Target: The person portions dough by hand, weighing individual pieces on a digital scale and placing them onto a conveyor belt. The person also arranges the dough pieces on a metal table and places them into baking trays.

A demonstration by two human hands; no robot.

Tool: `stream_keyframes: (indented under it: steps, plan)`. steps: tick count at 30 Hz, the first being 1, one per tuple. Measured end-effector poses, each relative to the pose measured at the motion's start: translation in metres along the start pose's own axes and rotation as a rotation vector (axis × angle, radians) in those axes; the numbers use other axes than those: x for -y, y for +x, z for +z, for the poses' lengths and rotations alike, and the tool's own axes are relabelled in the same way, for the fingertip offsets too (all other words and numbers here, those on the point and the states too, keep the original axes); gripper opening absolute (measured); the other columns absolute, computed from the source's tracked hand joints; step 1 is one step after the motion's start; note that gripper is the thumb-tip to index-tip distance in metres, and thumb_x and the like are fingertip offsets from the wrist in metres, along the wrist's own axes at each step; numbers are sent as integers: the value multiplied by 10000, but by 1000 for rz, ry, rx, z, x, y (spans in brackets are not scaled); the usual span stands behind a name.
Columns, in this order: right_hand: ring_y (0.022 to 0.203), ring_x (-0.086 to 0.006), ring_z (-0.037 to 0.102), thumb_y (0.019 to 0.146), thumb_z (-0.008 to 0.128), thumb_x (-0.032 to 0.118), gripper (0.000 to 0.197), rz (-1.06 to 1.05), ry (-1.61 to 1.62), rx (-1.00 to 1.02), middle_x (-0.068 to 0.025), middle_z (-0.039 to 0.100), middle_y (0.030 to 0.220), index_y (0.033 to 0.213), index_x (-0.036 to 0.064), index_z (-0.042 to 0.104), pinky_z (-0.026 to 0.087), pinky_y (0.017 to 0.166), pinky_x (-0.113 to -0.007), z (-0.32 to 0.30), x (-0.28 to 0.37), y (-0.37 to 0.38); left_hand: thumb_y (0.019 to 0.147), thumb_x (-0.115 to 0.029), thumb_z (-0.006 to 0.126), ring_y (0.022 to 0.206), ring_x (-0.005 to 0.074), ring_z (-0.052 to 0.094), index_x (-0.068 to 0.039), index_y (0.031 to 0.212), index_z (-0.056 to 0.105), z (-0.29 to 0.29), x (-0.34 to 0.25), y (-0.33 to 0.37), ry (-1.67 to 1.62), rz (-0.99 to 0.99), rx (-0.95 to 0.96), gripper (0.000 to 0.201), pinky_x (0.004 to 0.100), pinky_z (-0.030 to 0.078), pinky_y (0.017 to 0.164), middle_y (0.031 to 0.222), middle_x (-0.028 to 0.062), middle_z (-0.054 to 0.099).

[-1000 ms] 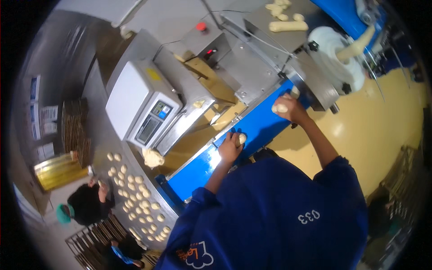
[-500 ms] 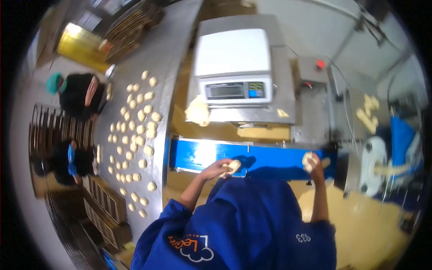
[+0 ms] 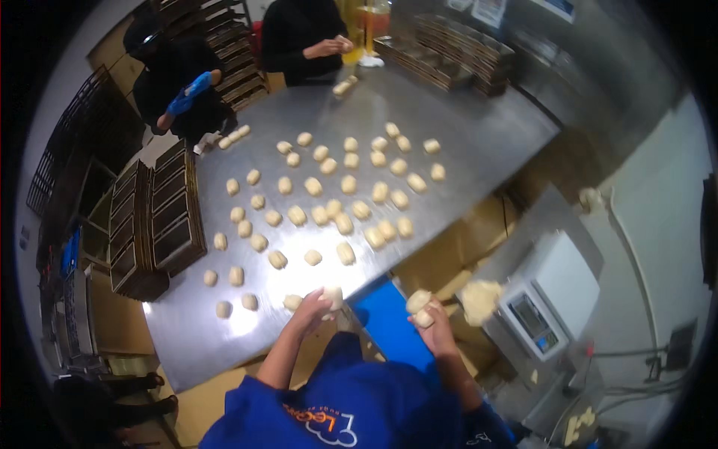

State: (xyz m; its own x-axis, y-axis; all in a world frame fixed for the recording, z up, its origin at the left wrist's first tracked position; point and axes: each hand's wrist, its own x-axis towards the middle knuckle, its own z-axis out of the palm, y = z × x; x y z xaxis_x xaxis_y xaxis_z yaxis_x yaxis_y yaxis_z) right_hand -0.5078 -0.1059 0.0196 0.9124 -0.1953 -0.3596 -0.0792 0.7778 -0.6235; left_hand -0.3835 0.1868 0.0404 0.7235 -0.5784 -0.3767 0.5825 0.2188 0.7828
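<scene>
My left hand (image 3: 305,314) is closed around a pale dough piece (image 3: 332,298) at the near edge of the metal table (image 3: 187,344). Just beside its fingers, another dough piece (image 3: 292,302) lies on the steel. My right hand (image 3: 437,334) grips two dough pieces, one a rounded lump (image 3: 419,301) and the other a smaller one (image 3: 424,318), above the blue conveyor belt (image 3: 389,318). Many short dough rolls (image 3: 345,253) are spread over the tabletop in front of me.
On the right stands a white scale (image 3: 557,299), with a large dough mass (image 3: 481,301) beside it. Stacked baking tins (image 3: 176,217) rest at the table's left, and more tins (image 3: 464,56) at its far side. Two co-workers (image 3: 179,82) stand across the table.
I have turned left from the conveyor to the table. Both hands have come along with their dough; the left is now at the table's edge, and the right is nearer to it.
</scene>
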Motion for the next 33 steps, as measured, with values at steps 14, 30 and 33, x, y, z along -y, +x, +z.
stream_keyframes:
  steps: [14, 30, 33]
  plan:
    - [926, -254, 591, 673, 682, 141, 499, -242, -1720, -316, -135, 572, 1080, 1149, 77, 547, 479, 830, -391, 61, 132, 291, 735, -280, 680, 736, 128, 562, -52, 1146, 502, -201, -160, 35, 243, 312, -511, 502, 262, 476, 593, 895, 37, 576]
    - [1325, -387, 246, 808, 595, 102, 755, -625, -1600, -396, -246, 218, 1441, 1441, 169, 188, 281, 1061, -432, 85, 250, 503, 749, -219, 682, 1004, 398, 561, -100, 1415, 248, -331, -343, 274, 1534, -8, -788, 803, 427, 473, 838, 1127, 255, 556]
    - [1366, -316, 226, 790, 546, 0, 819, -653, -1514, -176, -189, 195, 1485, 1461, 175, 109, 264, 1082, -382, 128, 257, 495, 766, -251, 686, 1213, 356, 429, -75, 1437, 150, -248, -378, 307, 916, 160, -466, 877, 420, 437, 913, 1335, 247, 397]
